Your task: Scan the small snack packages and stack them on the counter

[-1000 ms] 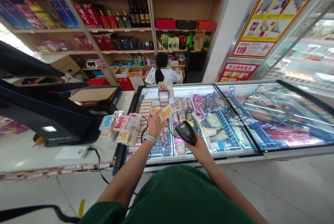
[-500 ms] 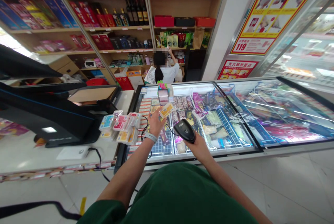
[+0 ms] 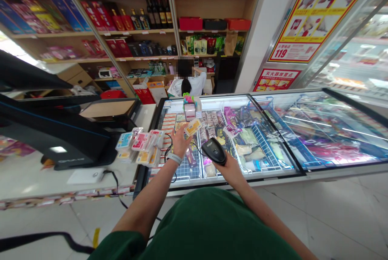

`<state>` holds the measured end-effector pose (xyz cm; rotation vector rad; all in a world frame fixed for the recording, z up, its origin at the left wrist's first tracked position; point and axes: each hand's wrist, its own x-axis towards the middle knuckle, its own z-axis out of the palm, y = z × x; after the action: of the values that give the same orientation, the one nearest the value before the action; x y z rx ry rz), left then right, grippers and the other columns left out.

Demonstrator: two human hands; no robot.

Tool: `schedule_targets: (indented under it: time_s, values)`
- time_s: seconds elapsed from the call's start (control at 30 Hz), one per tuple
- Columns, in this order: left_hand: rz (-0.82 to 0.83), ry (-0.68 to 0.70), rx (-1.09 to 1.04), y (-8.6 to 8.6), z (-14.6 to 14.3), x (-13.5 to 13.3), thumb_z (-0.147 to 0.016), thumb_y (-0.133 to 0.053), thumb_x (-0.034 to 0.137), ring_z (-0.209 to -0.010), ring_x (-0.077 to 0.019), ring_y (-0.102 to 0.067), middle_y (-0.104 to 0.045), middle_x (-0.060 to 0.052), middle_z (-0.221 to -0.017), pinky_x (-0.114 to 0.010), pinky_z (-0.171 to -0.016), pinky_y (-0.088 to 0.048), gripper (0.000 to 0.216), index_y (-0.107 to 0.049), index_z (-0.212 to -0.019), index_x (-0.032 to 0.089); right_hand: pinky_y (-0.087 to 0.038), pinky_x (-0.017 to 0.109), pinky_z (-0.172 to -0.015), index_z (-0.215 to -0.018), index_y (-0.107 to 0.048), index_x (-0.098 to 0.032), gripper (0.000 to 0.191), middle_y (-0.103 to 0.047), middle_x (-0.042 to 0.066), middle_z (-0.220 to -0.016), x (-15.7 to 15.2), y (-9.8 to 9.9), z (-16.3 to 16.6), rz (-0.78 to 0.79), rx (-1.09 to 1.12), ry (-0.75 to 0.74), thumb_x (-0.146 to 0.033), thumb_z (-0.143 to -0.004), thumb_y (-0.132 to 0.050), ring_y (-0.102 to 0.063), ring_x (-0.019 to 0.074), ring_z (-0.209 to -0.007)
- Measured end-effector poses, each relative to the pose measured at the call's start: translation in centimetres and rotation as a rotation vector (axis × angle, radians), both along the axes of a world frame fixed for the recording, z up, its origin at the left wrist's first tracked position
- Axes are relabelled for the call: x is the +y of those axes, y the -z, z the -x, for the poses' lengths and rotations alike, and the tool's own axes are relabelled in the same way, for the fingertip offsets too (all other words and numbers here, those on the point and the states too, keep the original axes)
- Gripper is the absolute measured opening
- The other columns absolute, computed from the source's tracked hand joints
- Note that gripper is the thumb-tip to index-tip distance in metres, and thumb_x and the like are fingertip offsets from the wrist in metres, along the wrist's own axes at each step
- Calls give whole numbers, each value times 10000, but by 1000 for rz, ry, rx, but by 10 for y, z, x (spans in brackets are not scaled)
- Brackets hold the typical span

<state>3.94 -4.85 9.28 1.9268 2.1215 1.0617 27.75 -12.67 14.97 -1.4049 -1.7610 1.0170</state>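
Observation:
My left hand (image 3: 181, 141) grips a small flat yellow-and-white package (image 3: 193, 127) by its near edge, above the glass top of the freezer. In my right hand (image 3: 229, 168) is a black barcode scanner (image 3: 214, 150), its front pointing up and left, toward the package. A thin black cable (image 3: 198, 149) trails from the scanner past my left wrist. To the left of my left hand lie stacked clear plastic packs (image 3: 141, 143) with blue, red and yellow labels, at the counter's edge. The print on the held package is too small to read.
A glass-topped chest freezer (image 3: 242, 178) holding bagged food runs to the right. A dark monitor stand (image 3: 75, 139) and a white box (image 3: 86, 176) occupy the counter (image 3: 30, 185). Beyond the freezer is a person in a white top (image 3: 194, 85), before shelves of boxes and bottles.
My hands, the package and the scanner stay nearly in place. The person beyond the freezer has shifted slightly and lowered a raised arm.

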Motion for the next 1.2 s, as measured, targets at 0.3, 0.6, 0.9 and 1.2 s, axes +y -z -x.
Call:
schedule_targets:
  time_s: [0.3, 0.6, 0.9, 1.2]
  values:
    - [-45, -9, -20, -8, 1, 0, -770, -667, 235, -1158, -246, -552, -596, -74, -1281, -463, -1131, -186, 540, -475, -1274, 241, -504, 323, -770, -1067, -630, -199, 332, -725, 44, -943, 15, -6, 0, -55, -15, -40, -226, -737, -653, -670, 245, -894]
    - [-57, -43, -26, -12, 9, -3, -766, -649, 218, -1088, -235, -590, -599, -65, -1271, -469, -1124, -212, 545, -478, -1283, 250, -493, 327, -788, -1100, -617, -191, 369, -714, 74, -1005, 24, -16, 16, -86, -91, -94, -182, -732, -635, -663, 260, -949]
    - [-37, -70, -3, -11, 19, -5, -782, -643, 227, -1173, -241, -543, -592, -70, -1288, -461, -1150, -188, 537, -467, -1290, 238, -487, 308, -742, -1024, -621, -199, 306, -715, 52, -921, 22, -9, 25, -75, -82, -100, -170, -720, -620, -665, 252, -887]
    - [-101, -80, -2, -4, 27, -3, -763, -669, 225, -1131, -247, -564, -607, -78, -1269, -471, -1137, -198, 539, -489, -1272, 219, -490, 332, -789, -1082, -603, -183, 356, -714, 79, -992, 24, -7, 30, -77, -85, -115, -178, -727, -619, -663, 266, -929]
